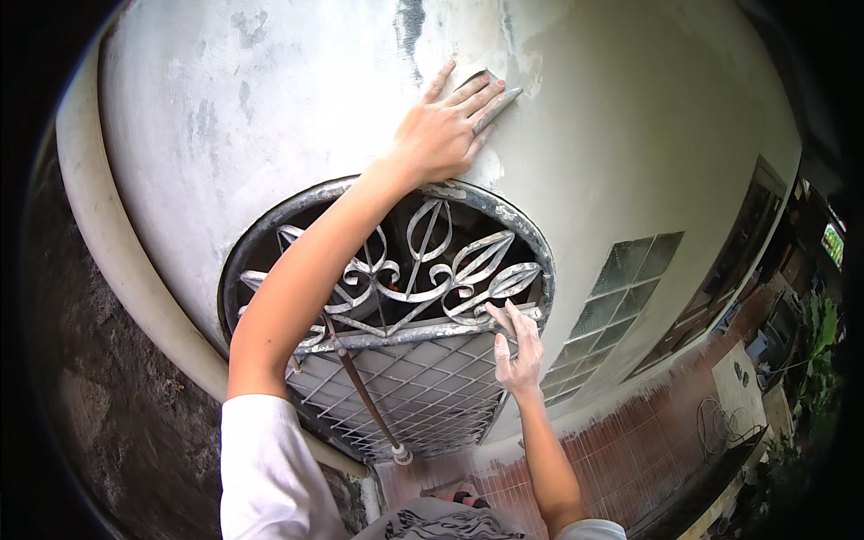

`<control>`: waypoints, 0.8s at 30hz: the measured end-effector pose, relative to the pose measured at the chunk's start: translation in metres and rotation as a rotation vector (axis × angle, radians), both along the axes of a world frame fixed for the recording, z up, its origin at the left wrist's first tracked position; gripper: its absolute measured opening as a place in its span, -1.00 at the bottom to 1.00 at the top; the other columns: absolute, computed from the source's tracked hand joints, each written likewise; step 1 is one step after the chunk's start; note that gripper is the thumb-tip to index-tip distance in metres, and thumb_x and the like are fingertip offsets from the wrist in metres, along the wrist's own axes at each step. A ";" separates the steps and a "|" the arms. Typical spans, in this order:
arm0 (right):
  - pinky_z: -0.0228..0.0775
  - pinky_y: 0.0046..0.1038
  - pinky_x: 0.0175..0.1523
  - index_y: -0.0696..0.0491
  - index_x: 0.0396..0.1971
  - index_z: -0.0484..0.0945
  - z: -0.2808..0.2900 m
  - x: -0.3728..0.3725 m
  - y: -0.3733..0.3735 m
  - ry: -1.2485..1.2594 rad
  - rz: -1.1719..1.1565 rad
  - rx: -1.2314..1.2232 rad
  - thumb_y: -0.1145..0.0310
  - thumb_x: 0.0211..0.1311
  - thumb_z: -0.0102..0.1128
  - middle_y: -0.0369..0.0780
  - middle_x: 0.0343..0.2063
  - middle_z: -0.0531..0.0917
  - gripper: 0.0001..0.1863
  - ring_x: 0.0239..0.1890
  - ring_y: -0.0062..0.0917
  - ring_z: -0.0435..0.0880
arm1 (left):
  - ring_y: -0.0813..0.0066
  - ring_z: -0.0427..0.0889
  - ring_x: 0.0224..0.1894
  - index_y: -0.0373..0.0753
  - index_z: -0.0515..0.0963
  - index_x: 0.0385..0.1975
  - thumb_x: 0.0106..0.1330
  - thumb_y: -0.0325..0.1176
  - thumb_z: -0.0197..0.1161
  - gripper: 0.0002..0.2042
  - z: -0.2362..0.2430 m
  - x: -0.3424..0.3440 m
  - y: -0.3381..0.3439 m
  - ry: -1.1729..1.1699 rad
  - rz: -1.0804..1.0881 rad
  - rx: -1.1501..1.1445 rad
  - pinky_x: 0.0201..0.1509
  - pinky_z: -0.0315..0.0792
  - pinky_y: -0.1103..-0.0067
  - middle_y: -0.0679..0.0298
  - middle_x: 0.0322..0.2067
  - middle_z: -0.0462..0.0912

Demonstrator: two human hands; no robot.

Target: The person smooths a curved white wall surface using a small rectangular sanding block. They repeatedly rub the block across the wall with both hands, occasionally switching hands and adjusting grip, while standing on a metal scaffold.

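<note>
My left hand (447,126) lies on the pale plastered wall (270,90) above the arched window, pressing a small grey sheet (501,106), apparently sandpaper, under its dusty fingers. Pale patches and darker streaks mark the wall there. Below, an ornate painted metal grille (427,234) fills the arch, with flaking paint on its frame. My right hand (517,351), whitened with dust, is raised at the grille's lower right bar, fingers loosely bent and apart, holding nothing visible. A diamond mesh panel (378,396) sits beneath the grille, crossed by a brown rod (364,387).
A curved pale pipe (121,225) borders dark ground (81,378) at left. At right are a glass-block window (630,270), a long dark window (738,243), dusty red tiles (630,450), coiled wire (715,423) and plants (819,333).
</note>
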State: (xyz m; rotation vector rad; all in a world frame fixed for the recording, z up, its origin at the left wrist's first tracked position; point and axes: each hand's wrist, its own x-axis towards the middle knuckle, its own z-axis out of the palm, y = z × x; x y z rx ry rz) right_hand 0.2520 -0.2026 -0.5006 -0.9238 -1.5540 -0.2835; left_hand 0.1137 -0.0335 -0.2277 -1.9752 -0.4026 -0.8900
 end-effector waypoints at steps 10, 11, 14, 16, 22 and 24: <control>0.06 -0.20 0.47 0.17 0.49 -0.01 0.060 -0.031 0.051 0.528 0.587 0.017 0.35 0.24 0.28 0.01 0.50 0.06 -0.10 0.51 -0.25 0.12 | -0.01 0.56 -0.44 -0.43 0.61 -0.32 0.36 -0.24 0.24 -0.71 -0.071 -0.063 -0.066 0.231 -0.448 -1.059 -0.24 0.39 0.30 -0.07 -0.52 0.60; -0.01 -0.18 0.49 0.16 0.50 -0.05 0.071 -0.028 0.050 0.430 0.660 -0.054 0.30 0.22 0.31 -0.01 0.51 0.02 -0.05 0.53 -0.25 0.06 | -0.01 0.58 -0.46 -0.42 0.62 -0.31 0.32 -0.28 0.27 -0.74 -0.075 -0.068 -0.070 0.240 -0.560 -1.105 -0.25 0.42 0.33 -0.06 -0.52 0.62; 0.11 -0.30 0.43 0.20 0.46 0.09 0.100 -0.020 0.039 0.061 0.637 -0.210 0.12 0.25 0.31 -0.02 0.45 0.21 -0.10 0.38 -0.28 0.34 | 0.05 0.67 -0.35 -0.39 0.63 -0.24 0.22 -0.39 0.34 -0.79 -0.078 -0.080 -0.076 0.243 -0.575 -1.086 -0.19 0.51 0.41 -0.04 -0.39 0.69; 0.06 -0.34 0.47 0.25 0.37 0.26 0.109 -0.033 0.034 0.232 0.616 -0.446 0.01 0.31 0.26 0.00 0.41 0.28 -0.19 0.45 -0.30 0.26 | 0.22 0.71 -0.33 -0.38 0.62 -0.25 0.20 -0.41 0.38 -0.80 -0.074 -0.083 -0.077 0.058 -0.701 -1.039 -0.20 0.51 0.46 0.05 -0.40 0.71; 0.16 -0.36 0.43 0.18 0.17 0.54 0.136 -0.050 0.052 0.019 0.075 0.288 0.54 0.39 0.12 -0.08 0.13 0.64 -0.63 0.27 -0.31 0.55 | 0.29 0.60 0.12 -0.28 0.51 0.05 0.31 -0.34 0.34 -0.65 -0.043 -0.125 -0.061 -0.298 -0.560 -0.631 0.29 0.41 0.38 0.15 0.03 0.63; 0.20 -0.32 0.42 0.14 0.17 0.55 0.154 -0.046 0.067 0.134 -0.044 0.376 0.55 0.37 0.14 -0.08 0.12 0.64 -0.62 0.27 -0.24 0.54 | 0.15 0.54 0.19 -0.16 0.53 0.07 0.32 -0.31 0.27 -0.67 -0.027 -0.148 -0.044 -0.350 -0.462 -0.330 0.30 0.37 0.29 0.12 0.10 0.59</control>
